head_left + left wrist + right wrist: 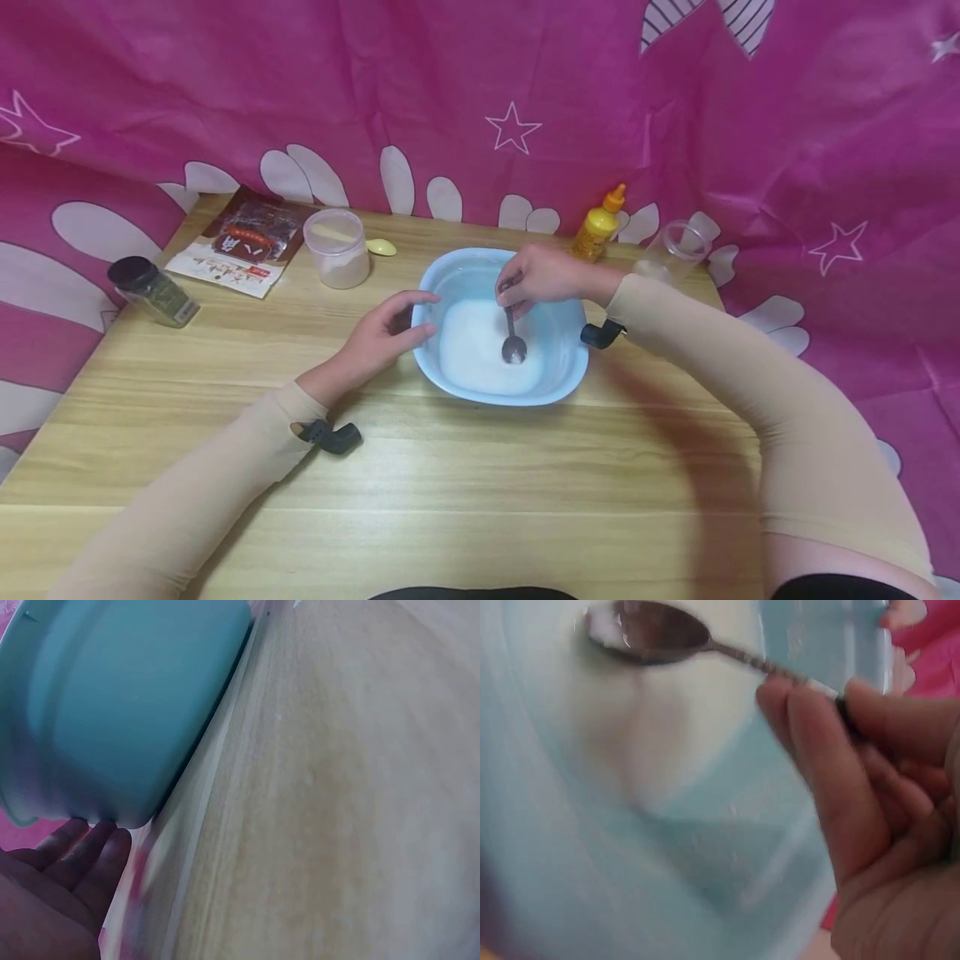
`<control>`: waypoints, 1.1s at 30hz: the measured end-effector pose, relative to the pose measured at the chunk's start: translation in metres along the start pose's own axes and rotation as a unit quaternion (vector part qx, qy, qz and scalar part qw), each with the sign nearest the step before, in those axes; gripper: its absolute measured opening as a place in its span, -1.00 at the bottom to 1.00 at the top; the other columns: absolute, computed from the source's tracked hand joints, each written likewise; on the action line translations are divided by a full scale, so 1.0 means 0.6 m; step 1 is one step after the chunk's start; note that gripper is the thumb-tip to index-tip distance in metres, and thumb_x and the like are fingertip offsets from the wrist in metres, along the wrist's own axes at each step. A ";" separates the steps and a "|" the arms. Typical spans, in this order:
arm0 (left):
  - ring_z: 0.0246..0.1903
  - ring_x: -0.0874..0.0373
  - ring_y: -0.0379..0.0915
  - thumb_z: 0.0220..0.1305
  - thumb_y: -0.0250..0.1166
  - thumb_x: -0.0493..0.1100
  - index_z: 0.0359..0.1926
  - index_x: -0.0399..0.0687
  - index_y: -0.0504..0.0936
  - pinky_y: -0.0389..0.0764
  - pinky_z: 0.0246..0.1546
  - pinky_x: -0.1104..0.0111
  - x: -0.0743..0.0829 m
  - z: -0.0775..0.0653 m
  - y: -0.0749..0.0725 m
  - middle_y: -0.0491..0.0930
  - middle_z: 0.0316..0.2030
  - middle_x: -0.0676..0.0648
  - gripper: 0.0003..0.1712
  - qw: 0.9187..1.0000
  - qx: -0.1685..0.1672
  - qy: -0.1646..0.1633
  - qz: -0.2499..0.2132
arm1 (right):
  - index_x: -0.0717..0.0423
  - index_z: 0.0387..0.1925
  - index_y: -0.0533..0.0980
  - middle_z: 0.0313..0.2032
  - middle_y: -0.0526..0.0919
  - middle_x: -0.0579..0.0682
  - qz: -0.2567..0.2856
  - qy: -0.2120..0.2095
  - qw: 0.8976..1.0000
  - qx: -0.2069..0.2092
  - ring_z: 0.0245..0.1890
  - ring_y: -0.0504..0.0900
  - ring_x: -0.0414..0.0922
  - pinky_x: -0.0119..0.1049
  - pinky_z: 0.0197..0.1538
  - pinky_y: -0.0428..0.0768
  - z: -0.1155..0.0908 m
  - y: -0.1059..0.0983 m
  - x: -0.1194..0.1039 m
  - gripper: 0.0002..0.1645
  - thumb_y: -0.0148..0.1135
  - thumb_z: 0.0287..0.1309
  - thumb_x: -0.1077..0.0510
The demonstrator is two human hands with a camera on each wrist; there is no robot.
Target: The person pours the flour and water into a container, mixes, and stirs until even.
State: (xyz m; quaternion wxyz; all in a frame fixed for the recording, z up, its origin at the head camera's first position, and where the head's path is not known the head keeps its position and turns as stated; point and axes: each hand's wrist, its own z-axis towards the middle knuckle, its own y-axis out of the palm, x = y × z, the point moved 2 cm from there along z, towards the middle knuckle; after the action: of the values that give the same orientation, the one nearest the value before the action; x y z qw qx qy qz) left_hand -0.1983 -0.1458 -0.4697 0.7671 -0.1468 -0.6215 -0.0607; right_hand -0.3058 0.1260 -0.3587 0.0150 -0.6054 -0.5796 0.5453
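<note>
A light blue plastic basin stands on the table with a milky white liquid in it. My right hand pinches the handle of a dark metal spoon over the basin. In the right wrist view, a little white stuff sits in the bowl of the spoon, above the liquid. My left hand is at the basin's left side, thumb and forefinger apart at the rim. In the left wrist view, the other fingers reach the basin's outer wall.
Left of the basin stand a clear tub of pale powder, a yellow spoon, a printed packet and a black-lidded jar. Behind it on the right are a yellow squeeze bottle and a clear container. A pink curtain hangs behind the table.
</note>
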 end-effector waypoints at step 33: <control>0.32 -0.20 0.61 0.55 0.42 -0.25 0.47 -0.10 0.60 0.75 0.18 0.34 0.003 0.000 0.000 0.55 0.44 -0.20 -0.46 1.000 -0.006 0.007 0.012 | 0.24 0.02 0.80 -0.19 0.85 0.05 0.032 -0.036 0.991 0.128 -0.20 0.89 -0.13 -0.23 -0.01 0.85 0.021 0.022 -0.034 -0.78 0.46 0.52 0.17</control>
State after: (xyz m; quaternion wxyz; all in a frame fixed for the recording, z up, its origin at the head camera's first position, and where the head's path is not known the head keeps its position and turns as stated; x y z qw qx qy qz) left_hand -0.1977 -0.1454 -0.4677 0.7712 -0.1582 -0.6141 -0.0560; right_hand -0.2998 0.0990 -0.3595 0.0542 -0.5964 -0.4858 0.6367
